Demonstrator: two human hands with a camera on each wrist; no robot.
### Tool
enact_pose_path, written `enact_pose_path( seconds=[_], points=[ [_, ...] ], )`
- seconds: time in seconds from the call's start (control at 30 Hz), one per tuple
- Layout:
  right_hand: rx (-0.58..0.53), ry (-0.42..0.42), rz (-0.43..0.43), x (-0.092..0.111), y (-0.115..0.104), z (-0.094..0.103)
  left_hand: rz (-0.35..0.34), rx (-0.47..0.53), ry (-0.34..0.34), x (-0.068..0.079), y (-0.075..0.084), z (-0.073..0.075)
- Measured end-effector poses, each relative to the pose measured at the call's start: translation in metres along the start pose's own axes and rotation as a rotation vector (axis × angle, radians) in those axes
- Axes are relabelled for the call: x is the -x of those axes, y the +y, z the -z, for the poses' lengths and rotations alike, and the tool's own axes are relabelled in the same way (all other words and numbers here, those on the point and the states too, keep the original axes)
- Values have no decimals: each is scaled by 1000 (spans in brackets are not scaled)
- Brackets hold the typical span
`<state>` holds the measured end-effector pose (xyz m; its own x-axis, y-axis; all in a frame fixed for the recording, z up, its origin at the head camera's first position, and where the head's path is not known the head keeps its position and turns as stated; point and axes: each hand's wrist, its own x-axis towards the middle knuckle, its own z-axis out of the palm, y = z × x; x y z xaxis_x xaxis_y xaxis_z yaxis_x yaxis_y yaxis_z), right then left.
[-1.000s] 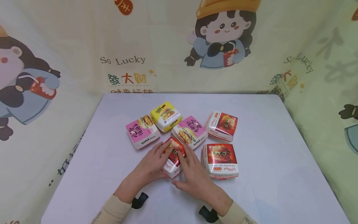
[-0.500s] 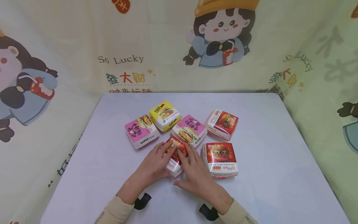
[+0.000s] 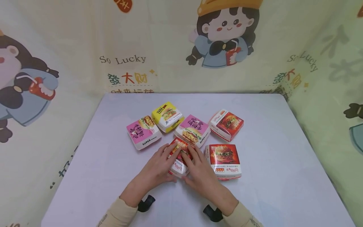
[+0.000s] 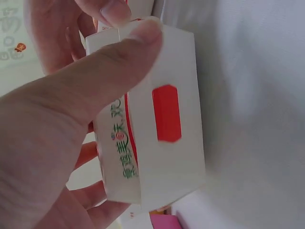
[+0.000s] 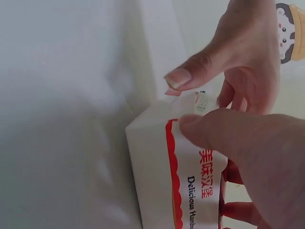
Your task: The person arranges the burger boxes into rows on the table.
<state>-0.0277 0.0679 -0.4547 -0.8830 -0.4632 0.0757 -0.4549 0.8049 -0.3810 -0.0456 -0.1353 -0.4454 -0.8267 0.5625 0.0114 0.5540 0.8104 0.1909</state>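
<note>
A red-and-white burger box [image 3: 179, 167] lies at the front middle of the group, printed side up, its upper face partly hidden by fingers. From its left side my left hand [image 3: 157, 165] grips it, the thumb [image 4: 112, 62] along the white side wall and the fingers over the top. My right hand [image 3: 202, 171] holds the same box from the right; its thumb [image 5: 209, 129] presses the side lettered "Delicious Hamburger". Just beyond stand a pink burger box [image 3: 193, 129] and, further left, another pink box [image 3: 144, 132]. A second red-and-white box [image 3: 223, 161] is close to my right hand.
At the back are a yellow burger box [image 3: 167, 116] and another red-and-white box [image 3: 227, 124]. All stand on a white table [image 3: 272, 151]. A cartoon-printed cloth [image 3: 170, 47] hangs behind and along both sides. Black curved pieces [image 3: 212, 213] show below the wrists.
The held box has shifted slightly right and turned a little. My right thumb has come in against it. The red-and-white box at the back right has turned and slid slightly away.
</note>
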Motion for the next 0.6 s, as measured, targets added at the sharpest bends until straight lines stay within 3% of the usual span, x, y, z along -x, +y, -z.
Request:
enact_pose_path(
  seconds=[0.17,0.6],
  points=[
    [-12,-5,-7,0,1,0,18,1,-28,1,0,0],
    [-22,-17,-42,-2,2,-1,52,-9,-13,-6,-3,-5]
  ],
)
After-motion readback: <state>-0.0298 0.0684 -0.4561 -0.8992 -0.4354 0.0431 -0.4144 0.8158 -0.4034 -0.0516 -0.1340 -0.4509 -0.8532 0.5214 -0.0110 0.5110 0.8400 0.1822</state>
